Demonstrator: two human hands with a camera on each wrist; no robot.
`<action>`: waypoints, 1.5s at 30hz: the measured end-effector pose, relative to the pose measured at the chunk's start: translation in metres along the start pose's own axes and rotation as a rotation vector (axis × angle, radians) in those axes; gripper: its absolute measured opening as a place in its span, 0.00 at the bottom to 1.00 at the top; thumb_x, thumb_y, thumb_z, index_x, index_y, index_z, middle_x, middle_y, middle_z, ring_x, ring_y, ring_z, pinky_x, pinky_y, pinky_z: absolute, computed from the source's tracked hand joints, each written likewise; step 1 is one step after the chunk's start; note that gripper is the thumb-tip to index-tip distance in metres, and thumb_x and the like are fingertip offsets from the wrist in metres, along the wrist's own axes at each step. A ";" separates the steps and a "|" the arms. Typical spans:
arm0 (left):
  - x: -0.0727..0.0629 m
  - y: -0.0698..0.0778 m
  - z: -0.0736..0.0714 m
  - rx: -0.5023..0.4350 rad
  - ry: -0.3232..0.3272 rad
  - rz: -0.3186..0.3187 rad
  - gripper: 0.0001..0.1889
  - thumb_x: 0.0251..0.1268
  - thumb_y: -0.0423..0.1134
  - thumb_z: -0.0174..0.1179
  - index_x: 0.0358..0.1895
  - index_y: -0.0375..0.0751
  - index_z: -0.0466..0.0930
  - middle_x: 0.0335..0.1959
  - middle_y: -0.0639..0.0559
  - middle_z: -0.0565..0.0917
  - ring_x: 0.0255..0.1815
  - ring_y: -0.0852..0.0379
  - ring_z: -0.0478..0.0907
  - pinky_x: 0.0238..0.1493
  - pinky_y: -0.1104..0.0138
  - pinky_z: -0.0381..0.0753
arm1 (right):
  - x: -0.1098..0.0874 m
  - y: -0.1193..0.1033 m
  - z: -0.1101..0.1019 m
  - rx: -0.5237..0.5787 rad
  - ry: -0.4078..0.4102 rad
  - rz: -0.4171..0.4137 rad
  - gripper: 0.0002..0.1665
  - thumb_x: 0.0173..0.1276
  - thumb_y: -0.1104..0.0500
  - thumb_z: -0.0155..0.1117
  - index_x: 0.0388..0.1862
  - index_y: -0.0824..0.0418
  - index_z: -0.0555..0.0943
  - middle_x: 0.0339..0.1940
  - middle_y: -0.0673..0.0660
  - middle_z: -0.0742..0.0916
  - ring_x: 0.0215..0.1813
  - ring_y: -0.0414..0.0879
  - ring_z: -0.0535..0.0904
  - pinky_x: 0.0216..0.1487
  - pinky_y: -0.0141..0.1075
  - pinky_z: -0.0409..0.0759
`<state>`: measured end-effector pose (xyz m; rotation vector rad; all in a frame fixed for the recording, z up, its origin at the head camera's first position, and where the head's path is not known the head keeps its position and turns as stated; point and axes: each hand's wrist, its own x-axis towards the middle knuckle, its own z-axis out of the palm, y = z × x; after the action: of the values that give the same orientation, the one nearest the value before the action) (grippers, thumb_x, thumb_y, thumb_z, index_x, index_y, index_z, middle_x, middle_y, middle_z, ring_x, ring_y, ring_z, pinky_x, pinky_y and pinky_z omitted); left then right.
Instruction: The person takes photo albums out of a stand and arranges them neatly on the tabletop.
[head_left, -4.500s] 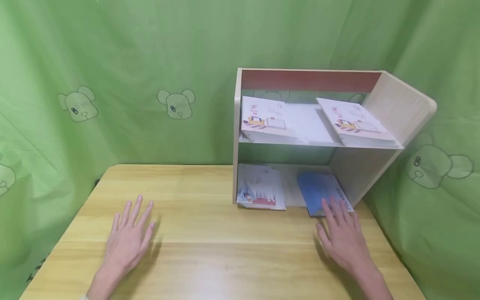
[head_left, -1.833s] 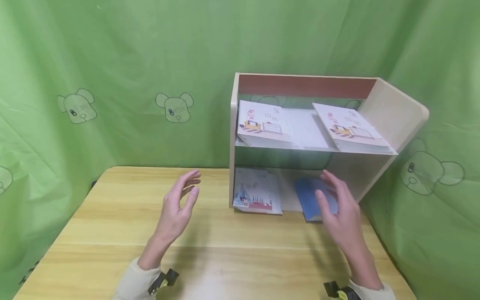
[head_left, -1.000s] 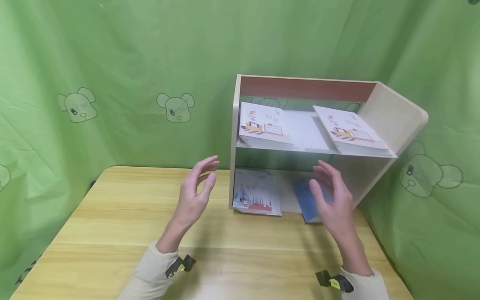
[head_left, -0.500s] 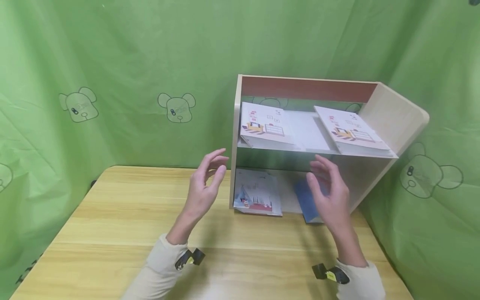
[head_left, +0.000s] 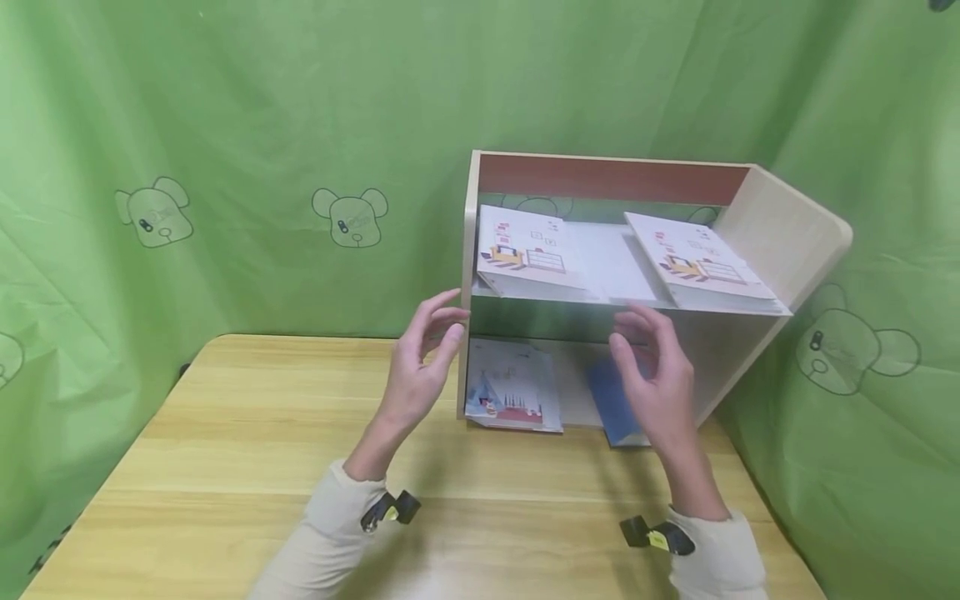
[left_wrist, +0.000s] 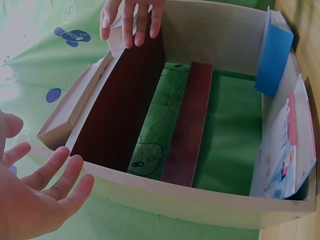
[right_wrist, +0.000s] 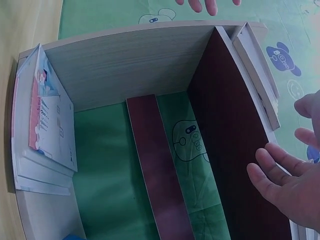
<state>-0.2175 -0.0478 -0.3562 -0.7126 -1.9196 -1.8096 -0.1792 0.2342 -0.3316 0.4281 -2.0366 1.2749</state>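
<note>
A two-tier wooden bookshelf [head_left: 783,237] stands on the table. My left hand [head_left: 420,367] is raised beside its left side panel, thumb and fingers bent and apart, holding nothing. Whether the fingertips touch the panel I cannot tell. My right hand [head_left: 663,387] hovers in front of the shelf, its fingertips near the front edge of the upper board, also holding nothing. On the upper board lie a white book [head_left: 528,246] at the left and a similar white book [head_left: 697,258] at the right. Below are a white booklet [head_left: 513,383] and a blue book [head_left: 618,404], partly hidden by my right hand.
The light wooden table [head_left: 262,467] extends to the left and front of the shelf. A green curtain [head_left: 300,108] with bear-head drawings hangs behind and at both sides. In the left wrist view a dark red crossbar [left_wrist: 187,125] spans the shelf's back.
Both hands have risen from flat above the table and turned palms inward. The left hand has moved right and up to the shelf's side; the right has moved slightly up and left.
</note>
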 end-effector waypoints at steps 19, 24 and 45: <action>0.018 0.007 0.014 0.012 -0.010 -0.023 0.24 0.81 0.44 0.52 0.76 0.58 0.65 0.60 0.44 0.82 0.60 0.52 0.80 0.60 0.53 0.83 | 0.014 0.013 0.009 0.014 0.051 0.086 0.24 0.78 0.63 0.60 0.70 0.61 0.74 0.56 0.66 0.85 0.58 0.43 0.81 0.58 0.26 0.79; 0.023 0.007 0.016 0.010 -0.015 -0.025 0.24 0.81 0.45 0.51 0.76 0.59 0.65 0.60 0.44 0.82 0.60 0.51 0.80 0.61 0.54 0.83 | 0.016 -0.008 0.011 0.029 0.067 0.078 0.22 0.77 0.64 0.59 0.67 0.67 0.75 0.52 0.66 0.86 0.52 0.39 0.82 0.54 0.25 0.81; 0.039 0.011 0.032 0.025 -0.001 -0.072 0.24 0.82 0.42 0.49 0.77 0.53 0.64 0.48 0.41 0.86 0.45 0.47 0.86 0.47 0.57 0.87 | 0.030 0.012 0.025 0.217 0.125 0.213 0.21 0.76 0.58 0.63 0.65 0.61 0.78 0.46 0.69 0.88 0.37 0.48 0.90 0.44 0.38 0.89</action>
<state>-0.2391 -0.0120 -0.3262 -0.6438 -1.9887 -1.8244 -0.2166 0.2202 -0.3254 0.2263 -1.8851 1.6190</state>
